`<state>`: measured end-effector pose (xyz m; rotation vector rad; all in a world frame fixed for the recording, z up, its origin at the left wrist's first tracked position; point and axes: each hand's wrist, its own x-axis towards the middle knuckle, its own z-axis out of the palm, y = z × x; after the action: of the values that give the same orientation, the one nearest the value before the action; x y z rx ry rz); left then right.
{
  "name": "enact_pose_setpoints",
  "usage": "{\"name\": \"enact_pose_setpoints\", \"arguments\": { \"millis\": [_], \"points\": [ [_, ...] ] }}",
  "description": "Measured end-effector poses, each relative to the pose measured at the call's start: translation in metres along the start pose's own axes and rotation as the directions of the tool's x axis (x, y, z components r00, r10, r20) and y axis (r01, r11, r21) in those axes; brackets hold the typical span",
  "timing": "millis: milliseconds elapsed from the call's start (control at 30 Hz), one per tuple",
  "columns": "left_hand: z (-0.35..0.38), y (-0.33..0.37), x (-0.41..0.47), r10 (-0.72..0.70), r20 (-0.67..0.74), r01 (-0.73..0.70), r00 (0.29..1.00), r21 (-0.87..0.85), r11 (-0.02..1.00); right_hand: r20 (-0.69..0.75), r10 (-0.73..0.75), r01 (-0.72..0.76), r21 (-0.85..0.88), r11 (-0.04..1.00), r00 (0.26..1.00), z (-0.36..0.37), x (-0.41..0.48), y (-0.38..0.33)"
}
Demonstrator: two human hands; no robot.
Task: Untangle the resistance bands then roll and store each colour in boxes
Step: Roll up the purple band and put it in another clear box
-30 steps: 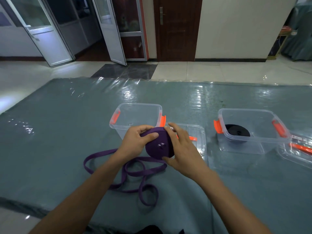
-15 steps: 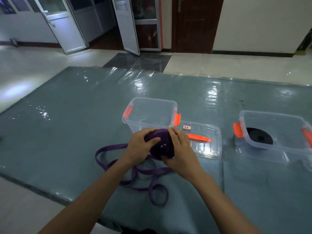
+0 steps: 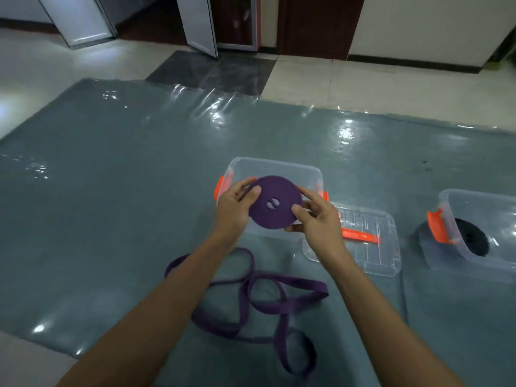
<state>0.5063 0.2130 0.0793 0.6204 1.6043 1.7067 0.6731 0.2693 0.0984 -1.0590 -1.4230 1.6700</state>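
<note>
A flat purple band roll (image 3: 275, 210) with a small hole in its middle is held face-up between both hands, above the near wall of a clear box with orange latches (image 3: 296, 170). My left hand (image 3: 236, 203) grips its left edge and my right hand (image 3: 317, 219) pinches its right edge. A loose purple band (image 3: 259, 297) lies in loops on the table below my forearms. At the right, a second clear box (image 3: 480, 199) holds a rolled black band (image 3: 472, 238).
A clear lid with an orange strip (image 3: 371, 247) lies between the two boxes. The table has a grey-green cover under shiny plastic film (image 3: 125, 177). Its near left edge drops to a tiled floor. Doors stand far behind.
The purple roll has turned from edge-on to flat and risen over the left box. The camera has tilted down and left, showing more of the loose band.
</note>
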Motion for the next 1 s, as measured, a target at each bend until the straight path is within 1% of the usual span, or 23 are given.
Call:
{"name": "enact_pose_setpoints", "arguments": {
  "millis": [67,100,167,267,400,567,767,900,1000],
  "points": [
    [0.005,-0.006,0.027,0.030,-0.077,-0.025,0.997,0.064,0.998,-0.083,0.027,-0.024,0.031,0.999,0.996,0.013,0.025,0.003],
    [0.007,-0.012,0.040,0.033,-0.088,-0.024,0.996,0.103,0.994,-0.121,0.053,-0.047,0.052,0.998,0.991,0.018,0.037,0.006],
    [0.008,-0.028,0.060,-0.003,-0.064,0.015,0.998,0.189,0.982,-0.179,0.124,-0.113,0.072,0.991,0.976,0.026,0.060,0.015],
    [0.010,-0.048,0.089,-0.094,-0.002,0.089,0.996,0.328,0.941,-0.223,0.227,-0.225,0.035,0.974,0.948,0.032,0.092,0.032],
    [0.006,-0.059,0.125,-0.223,0.078,0.145,0.972,0.549,0.823,-0.256,0.401,-0.415,0.001,0.910,0.880,0.034,0.126,0.055],
    [-0.007,-0.068,0.153,-0.353,0.135,0.128,0.926,0.767,0.629,-0.246,0.522,-0.554,-0.084,0.828,0.817,0.038,0.151,0.075],
    [0.000,-0.079,0.163,-0.419,0.120,0.060,0.900,0.918,0.392,-0.284,0.532,-0.599,-0.259,0.758,0.797,0.036,0.172,0.101],
    [0.000,-0.086,0.170,-0.521,0.146,0.087,0.841,0.914,0.396,-0.278,0.465,-0.541,-0.465,0.701,0.841,0.036,0.184,0.114],
    [0.003,-0.085,0.169,-0.510,0.165,0.018,0.844,0.942,0.335,-0.267,0.398,-0.470,-0.643,0.605,0.878,0.035,0.189,0.119]
  ]
}}
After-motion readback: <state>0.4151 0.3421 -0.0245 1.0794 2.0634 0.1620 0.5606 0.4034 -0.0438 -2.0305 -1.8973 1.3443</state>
